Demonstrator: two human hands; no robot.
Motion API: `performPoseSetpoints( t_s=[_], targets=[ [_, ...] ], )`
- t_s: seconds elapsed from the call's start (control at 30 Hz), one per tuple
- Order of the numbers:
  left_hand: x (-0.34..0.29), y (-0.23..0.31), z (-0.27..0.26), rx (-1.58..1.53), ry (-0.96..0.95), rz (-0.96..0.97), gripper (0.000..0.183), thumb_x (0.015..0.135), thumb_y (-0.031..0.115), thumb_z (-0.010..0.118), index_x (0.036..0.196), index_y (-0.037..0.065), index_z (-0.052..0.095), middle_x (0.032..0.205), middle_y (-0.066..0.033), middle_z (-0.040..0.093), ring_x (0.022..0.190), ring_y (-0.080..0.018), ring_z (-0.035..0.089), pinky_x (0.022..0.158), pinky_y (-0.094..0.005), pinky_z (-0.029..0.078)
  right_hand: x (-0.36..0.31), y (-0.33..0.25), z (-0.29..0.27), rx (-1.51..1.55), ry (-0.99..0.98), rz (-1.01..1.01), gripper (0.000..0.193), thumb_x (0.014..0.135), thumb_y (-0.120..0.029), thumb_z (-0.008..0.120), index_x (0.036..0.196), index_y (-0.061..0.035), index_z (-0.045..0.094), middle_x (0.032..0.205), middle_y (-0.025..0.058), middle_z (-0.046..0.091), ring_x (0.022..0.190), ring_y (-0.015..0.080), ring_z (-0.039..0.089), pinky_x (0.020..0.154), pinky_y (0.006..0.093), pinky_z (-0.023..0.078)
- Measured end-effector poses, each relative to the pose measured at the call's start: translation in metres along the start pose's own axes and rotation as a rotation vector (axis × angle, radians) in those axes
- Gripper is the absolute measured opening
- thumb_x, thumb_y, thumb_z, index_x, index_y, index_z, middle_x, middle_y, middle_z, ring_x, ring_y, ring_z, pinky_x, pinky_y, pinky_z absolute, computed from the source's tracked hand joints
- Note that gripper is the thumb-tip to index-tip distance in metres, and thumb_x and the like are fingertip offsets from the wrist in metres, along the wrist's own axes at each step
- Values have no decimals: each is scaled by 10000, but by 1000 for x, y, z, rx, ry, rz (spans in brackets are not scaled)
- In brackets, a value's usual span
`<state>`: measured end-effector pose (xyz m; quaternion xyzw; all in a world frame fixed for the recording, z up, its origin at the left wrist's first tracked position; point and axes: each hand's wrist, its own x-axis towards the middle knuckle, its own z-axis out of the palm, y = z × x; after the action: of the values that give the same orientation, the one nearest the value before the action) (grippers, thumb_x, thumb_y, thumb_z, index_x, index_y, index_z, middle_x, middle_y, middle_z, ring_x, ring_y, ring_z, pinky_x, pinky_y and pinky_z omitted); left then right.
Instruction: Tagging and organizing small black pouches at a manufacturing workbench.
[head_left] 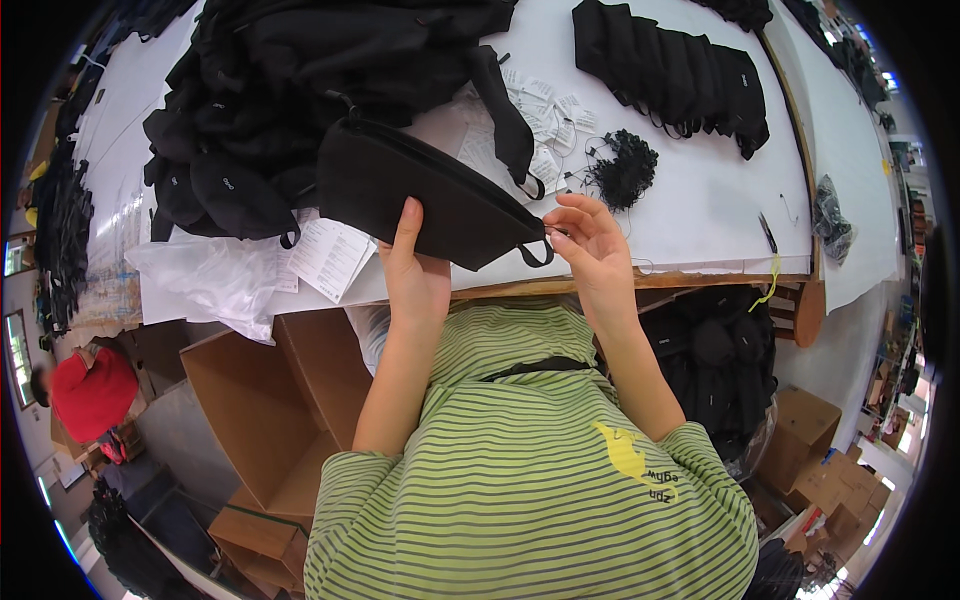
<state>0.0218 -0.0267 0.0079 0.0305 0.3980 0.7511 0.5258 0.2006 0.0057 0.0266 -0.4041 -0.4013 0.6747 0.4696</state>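
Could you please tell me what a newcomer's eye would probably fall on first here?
Probably the green striped shirt, filling the lower middle, and just above it the black pouch, gripped by the left hand while the fingers of the right hand are at its looped corner. Next might come the big black heap on the upper left of the white table, then a person in red at far left.

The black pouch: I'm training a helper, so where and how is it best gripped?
I'd grip the pouch by its lower edge, near the middle, from the wearer's side: thumb on the facing panel, fingers behind, as the left hand has it. The broad, flat body suits a pinch, leaving clear the upper edge and the end where the loop hangs beside the right hand.
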Motion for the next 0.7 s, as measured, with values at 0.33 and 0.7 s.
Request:
performPoseSetpoints(
  t_s=[0.33,0.7],
  targets=[
    [-4,6,3,10,5,62,467,856,202,701,1271,120,505,1235,-24,547,1158,-189,503,1011,-370,397,-3,11,-17,135,30,200,347,830,5,649,1156,-33,536,1053,147,672,1023,154,597,951,285,399],
    [-18,13,10,280,-233,-353,437,775,158,737,1118,-53,567,968,-127,653,812,-167,655,716,-278,544,34,-34,8,-159,-239,-77,300,963,-194,547,1128,40,638,997,90,690,866,127,641,829,267,480]
  ],
)
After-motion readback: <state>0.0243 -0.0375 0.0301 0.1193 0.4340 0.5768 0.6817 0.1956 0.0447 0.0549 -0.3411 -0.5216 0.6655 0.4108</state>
